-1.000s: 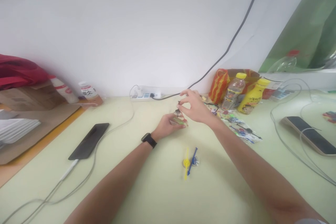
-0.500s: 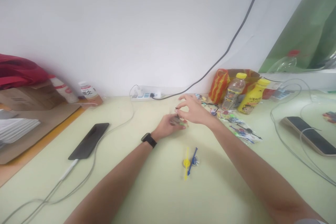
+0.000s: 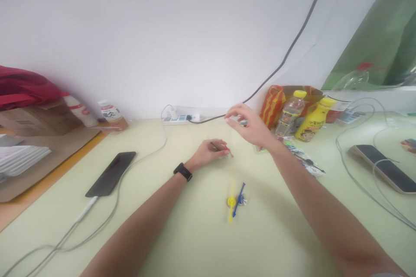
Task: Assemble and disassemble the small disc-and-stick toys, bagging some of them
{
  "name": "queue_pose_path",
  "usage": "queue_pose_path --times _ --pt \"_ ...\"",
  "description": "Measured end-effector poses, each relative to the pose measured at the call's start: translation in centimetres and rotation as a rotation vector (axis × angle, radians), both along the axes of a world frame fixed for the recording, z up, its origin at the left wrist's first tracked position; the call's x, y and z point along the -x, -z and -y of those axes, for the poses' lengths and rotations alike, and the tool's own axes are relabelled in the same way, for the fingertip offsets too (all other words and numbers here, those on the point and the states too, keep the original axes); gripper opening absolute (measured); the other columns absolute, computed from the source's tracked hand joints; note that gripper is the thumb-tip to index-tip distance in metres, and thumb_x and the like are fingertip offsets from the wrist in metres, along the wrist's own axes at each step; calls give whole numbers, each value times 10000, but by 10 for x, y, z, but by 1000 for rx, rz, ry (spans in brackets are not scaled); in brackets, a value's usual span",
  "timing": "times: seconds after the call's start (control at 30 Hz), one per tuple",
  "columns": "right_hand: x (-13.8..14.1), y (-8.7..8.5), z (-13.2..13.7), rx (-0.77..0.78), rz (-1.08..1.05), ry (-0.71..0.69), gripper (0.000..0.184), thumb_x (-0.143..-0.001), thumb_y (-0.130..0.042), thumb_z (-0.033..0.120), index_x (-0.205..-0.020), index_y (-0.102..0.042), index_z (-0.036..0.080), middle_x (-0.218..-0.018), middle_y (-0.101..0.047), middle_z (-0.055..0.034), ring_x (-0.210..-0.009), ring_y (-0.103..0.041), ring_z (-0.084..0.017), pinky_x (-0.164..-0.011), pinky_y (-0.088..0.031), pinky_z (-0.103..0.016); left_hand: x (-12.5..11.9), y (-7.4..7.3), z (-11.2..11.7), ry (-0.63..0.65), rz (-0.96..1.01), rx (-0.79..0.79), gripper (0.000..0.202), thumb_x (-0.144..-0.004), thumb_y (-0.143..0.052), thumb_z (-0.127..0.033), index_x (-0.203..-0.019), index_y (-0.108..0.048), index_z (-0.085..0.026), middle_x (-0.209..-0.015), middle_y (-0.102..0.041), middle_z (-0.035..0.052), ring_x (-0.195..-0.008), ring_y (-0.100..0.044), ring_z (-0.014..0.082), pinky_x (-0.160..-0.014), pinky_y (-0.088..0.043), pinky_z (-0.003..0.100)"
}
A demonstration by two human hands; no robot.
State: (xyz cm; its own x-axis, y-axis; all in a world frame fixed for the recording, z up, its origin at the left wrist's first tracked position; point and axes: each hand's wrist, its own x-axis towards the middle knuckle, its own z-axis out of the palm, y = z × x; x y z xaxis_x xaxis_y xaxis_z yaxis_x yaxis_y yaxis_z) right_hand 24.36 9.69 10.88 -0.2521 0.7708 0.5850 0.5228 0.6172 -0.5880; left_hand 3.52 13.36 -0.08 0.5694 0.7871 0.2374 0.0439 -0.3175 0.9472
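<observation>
My left hand (image 3: 210,154), with a black watch on its wrist, rests near the middle of the table. Its fingers are closed around a small red piece (image 3: 228,150), thin-ended and mostly hidden by the fingers. To the right and a little higher is my right hand (image 3: 249,124), thumb and forefinger drawn together. Whatever is between those tips, if anything, cannot be made out. Nearer to me lie a yellow spinner arrow (image 3: 231,201) and a blue spinner arrow (image 3: 239,200), side by side. Small bagged parts (image 3: 305,160) are partly hidden behind my right forearm.
A black phone (image 3: 110,174) on a white cable lies at left. Against the wall are a power strip (image 3: 182,119), a clear bottle (image 3: 290,113), a yellow bottle (image 3: 314,120) and a red-and-yellow bag (image 3: 272,106). A dark-topped stand (image 3: 386,169) is at right.
My right hand has moved away from my left hand, up and to the right. My left hand has stayed nearly in place, and its fingers have closed further over the piece.
</observation>
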Motion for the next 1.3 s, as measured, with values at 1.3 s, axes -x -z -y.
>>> queue_pose_path --times 1.3 --pt "-43 -31 14 35 48 216 227 -907 -651 378 -872 -745 174 -695 -638 -36 -624 -511 -169 -584 -381 -312 3 18 -4 12 -50 99 748 -701 -913 -474 -1330 -642 -174 -1124 -749 129 -654 -691 137 -596 -590 263"
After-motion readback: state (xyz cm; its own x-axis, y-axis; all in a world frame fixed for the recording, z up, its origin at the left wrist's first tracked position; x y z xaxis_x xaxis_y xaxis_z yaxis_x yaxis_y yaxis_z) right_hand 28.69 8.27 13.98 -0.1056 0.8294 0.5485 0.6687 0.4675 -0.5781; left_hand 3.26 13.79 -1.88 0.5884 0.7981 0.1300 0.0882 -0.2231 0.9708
